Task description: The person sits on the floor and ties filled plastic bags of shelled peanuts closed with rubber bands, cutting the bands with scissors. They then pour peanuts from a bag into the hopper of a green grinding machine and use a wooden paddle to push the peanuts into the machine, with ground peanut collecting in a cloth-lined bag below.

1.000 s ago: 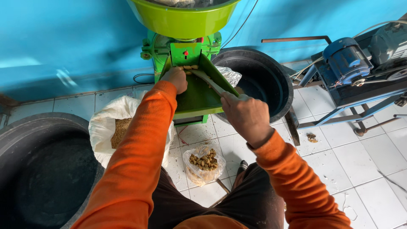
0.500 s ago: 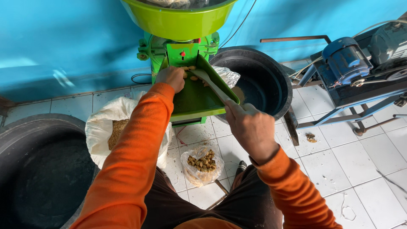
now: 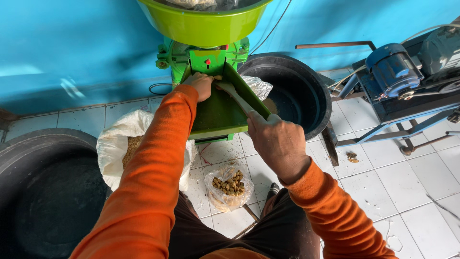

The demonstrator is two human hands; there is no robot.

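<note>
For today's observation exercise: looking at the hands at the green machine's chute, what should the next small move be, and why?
Probably draw the metal tool down the green chute toward its lower lip. The right hand grips the tool's handle, its tip sits at the outlet beside the left hand, and a clear bag of pellets stands on the floor below the chute.

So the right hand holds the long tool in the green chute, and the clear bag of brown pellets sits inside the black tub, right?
Not quite. The right hand does hold the long tool in the green chute, but the head view shows the clear bag of brown pellets on the tiled floor, not in the black tub.

Right hand (image 3: 278, 144) pokes tool (image 3: 235, 97) into green chute (image 3: 218, 117).
</note>
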